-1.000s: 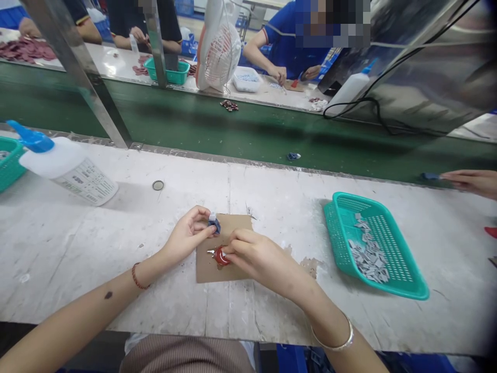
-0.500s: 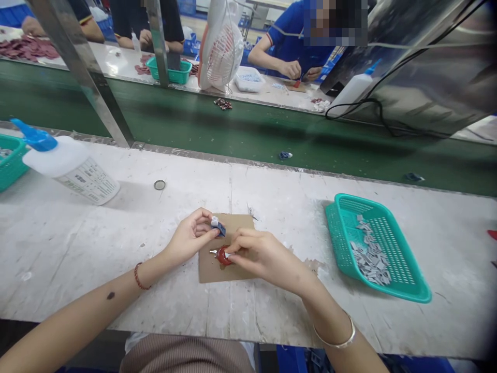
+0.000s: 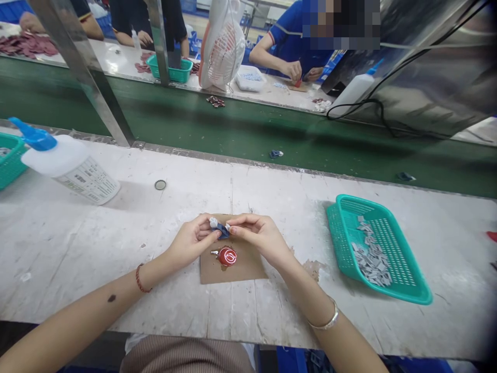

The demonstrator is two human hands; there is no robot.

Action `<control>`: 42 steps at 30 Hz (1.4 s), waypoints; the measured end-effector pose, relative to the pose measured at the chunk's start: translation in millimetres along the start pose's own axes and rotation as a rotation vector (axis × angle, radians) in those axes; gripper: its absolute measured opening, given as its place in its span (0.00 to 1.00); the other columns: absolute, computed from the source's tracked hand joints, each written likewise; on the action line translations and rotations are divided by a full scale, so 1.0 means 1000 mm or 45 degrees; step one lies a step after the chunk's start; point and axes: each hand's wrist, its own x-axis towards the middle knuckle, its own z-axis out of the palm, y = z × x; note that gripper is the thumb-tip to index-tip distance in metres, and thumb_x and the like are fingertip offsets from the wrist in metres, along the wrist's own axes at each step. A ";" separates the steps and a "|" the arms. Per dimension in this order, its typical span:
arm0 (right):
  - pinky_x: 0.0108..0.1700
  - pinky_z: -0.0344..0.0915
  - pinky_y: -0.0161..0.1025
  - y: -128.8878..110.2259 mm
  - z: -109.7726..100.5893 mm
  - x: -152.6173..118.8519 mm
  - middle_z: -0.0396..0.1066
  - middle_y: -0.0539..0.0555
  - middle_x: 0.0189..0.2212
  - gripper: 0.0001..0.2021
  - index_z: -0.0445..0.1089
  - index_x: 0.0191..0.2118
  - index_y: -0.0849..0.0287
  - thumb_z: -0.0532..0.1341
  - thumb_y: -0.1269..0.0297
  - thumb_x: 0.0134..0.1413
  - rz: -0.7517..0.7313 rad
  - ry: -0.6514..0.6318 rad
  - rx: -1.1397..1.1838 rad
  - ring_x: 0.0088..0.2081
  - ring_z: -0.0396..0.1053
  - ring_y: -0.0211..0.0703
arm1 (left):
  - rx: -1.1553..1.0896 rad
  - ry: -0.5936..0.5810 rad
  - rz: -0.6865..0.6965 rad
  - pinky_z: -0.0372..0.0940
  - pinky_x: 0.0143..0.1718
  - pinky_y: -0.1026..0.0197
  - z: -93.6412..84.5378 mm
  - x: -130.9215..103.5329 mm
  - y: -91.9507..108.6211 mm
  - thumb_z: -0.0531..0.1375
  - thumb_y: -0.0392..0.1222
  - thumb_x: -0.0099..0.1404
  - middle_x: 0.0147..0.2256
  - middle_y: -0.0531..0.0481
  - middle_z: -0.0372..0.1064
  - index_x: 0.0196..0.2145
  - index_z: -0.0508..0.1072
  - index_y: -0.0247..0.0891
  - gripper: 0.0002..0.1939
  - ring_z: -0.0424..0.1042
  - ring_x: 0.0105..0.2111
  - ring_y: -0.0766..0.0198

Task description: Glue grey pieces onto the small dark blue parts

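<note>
My left hand [image 3: 196,235] is closed on a small dark blue piece [image 3: 221,231] with a whitish part at its upper left end. Opposite it, my right hand [image 3: 258,235] pinches a small pale grey piece [image 3: 228,226] against or very near the blue piece's right end; contact is hard to tell. Both hands are over a brown cardboard square [image 3: 244,267]. On the cardboard, just below the fingers, lies a round red glossy blob [image 3: 227,256] with a small silvery tip on its left.
A green basket [image 3: 334,243] with many grey pieces stands at right. A white bottle [image 3: 73,166] with a blue nozzle and a bottle cap [image 3: 160,184] are at left. Beyond the table edge, a green belt [image 3: 186,127] carries small pieces; co-workers sit across it.
My right hand has lifted from the red blob up to the blue piece, carrying the pale grey piece. My left hand stays nearly in place. Pieces on the belt have shifted left.
</note>
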 end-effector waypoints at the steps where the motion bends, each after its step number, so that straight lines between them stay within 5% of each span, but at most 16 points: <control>1: 0.51 0.70 0.48 0.001 0.001 0.000 0.79 0.54 0.36 0.13 0.78 0.35 0.59 0.72 0.59 0.43 -0.004 -0.006 0.002 0.40 0.76 0.46 | -0.001 -0.003 -0.004 0.69 0.46 0.58 0.000 0.000 0.000 0.61 0.44 0.65 0.39 0.46 0.74 0.40 0.68 0.37 0.09 0.75 0.44 0.58; 14: 0.47 0.72 0.45 0.002 0.007 0.000 0.74 0.54 0.35 0.12 0.77 0.31 0.59 0.71 0.56 0.44 -0.113 -0.016 -0.122 0.39 0.74 0.44 | 0.027 0.017 0.018 0.70 0.44 0.57 0.000 -0.001 -0.005 0.61 0.44 0.65 0.38 0.46 0.75 0.37 0.66 0.38 0.09 0.76 0.42 0.58; 20: 0.44 0.72 0.42 -0.003 0.003 0.000 0.74 0.52 0.33 0.14 0.75 0.32 0.59 0.73 0.56 0.41 0.020 -0.120 -0.016 0.36 0.73 0.42 | 0.109 0.014 0.073 0.70 0.41 0.58 0.001 -0.003 -0.003 0.60 0.44 0.66 0.37 0.47 0.75 0.38 0.68 0.39 0.07 0.76 0.42 0.58; 25: 0.29 0.66 0.33 -0.009 0.004 -0.006 0.67 0.48 0.28 0.17 0.69 0.40 0.57 0.61 0.47 0.57 -0.059 -0.128 -0.018 0.25 0.66 0.34 | 0.254 0.049 0.236 0.68 0.44 0.57 0.007 -0.006 0.009 0.61 0.41 0.65 0.38 0.47 0.75 0.37 0.74 0.39 0.04 0.74 0.41 0.58; 31: 0.27 0.66 0.36 -0.006 0.020 -0.015 0.62 0.44 0.22 0.20 0.59 0.49 0.52 0.54 0.44 0.62 -0.075 -0.372 0.195 0.22 0.65 0.38 | 0.240 0.129 0.243 0.66 0.43 0.55 0.019 -0.009 0.024 0.63 0.41 0.62 0.34 0.48 0.74 0.35 0.76 0.41 0.03 0.73 0.38 0.57; 42: 0.23 0.53 0.31 -0.013 0.018 -0.018 0.60 0.47 0.28 0.19 0.64 0.43 0.53 0.59 0.44 0.57 -0.110 -0.117 0.270 0.22 0.57 0.32 | 0.173 0.178 0.171 0.66 0.40 0.56 0.038 0.002 0.036 0.64 0.41 0.60 0.32 0.49 0.74 0.31 0.75 0.40 0.03 0.72 0.36 0.56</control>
